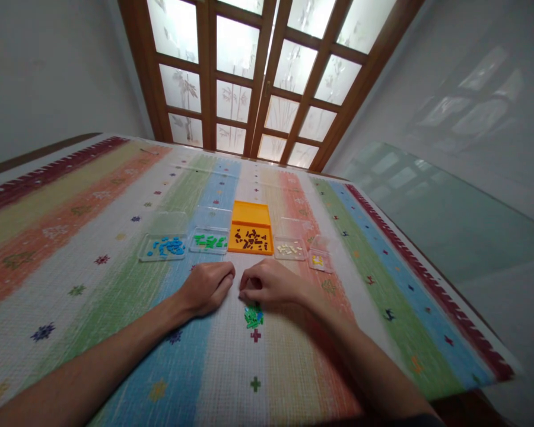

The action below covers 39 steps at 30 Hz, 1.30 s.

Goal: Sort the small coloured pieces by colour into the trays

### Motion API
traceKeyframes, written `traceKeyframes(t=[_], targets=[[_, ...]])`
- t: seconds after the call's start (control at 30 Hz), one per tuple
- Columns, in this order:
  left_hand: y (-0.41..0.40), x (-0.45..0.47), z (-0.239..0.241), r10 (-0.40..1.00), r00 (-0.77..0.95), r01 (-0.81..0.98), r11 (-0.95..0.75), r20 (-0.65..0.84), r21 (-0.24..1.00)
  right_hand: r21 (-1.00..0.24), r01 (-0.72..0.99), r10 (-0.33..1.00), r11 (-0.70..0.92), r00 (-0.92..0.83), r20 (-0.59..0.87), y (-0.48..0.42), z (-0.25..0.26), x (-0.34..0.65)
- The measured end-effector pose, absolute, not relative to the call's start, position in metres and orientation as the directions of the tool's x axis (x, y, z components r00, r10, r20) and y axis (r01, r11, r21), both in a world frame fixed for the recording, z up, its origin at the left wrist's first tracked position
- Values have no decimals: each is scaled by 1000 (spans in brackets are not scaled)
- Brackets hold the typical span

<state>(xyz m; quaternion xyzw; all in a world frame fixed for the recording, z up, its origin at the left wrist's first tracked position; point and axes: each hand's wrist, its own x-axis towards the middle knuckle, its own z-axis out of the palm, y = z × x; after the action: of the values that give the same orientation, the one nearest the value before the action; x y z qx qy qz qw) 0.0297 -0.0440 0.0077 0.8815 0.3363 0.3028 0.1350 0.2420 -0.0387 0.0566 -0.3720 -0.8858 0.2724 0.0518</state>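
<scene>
Both my hands rest on the striped tablecloth [115,261] near the table's middle. My left hand [208,286] is curled into a loose fist, and I cannot see anything in it. My right hand [267,283] has its fingers pinched together over a small object that I cannot make out. Just below it lies a small green cluster of tiny pieces [253,315]. Beyond the hands stands a row of small boxes: a clear one with blue pieces [164,247], a clear one with green pieces [210,241], an orange box [251,236] with dark pieces, and a clear one with pale pieces [289,249].
A small clear box with yellow pieces [319,260] sits at the right end of the row. The table's right edge [427,279] borders a glass surface. Wooden-framed frosted glass doors [258,77] stand behind the table.
</scene>
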Motion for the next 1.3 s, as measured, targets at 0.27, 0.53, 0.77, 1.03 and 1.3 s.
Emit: traceKeyframes(t=[0.27,0.53,0.77,1.03,1.3], targets=[[-44,31,9,660,605,505,-750,445,426,-438,655,694,616,-714,-91,-44,50,239],[-44,31,8,646,618,500,-762,448,411,-411,721,794,557,-608,11,-14,56,248],[-44,32,7,633,631,499,-774,448,391,-390,776,859,496,-505,89,27,62,240],[-44,31,6,636,640,511,-771,431,379,-365,779,855,510,-507,113,28,54,240],[-43,32,6,630,655,505,-776,417,378,-620,594,770,513,-637,26,-25,54,279]])
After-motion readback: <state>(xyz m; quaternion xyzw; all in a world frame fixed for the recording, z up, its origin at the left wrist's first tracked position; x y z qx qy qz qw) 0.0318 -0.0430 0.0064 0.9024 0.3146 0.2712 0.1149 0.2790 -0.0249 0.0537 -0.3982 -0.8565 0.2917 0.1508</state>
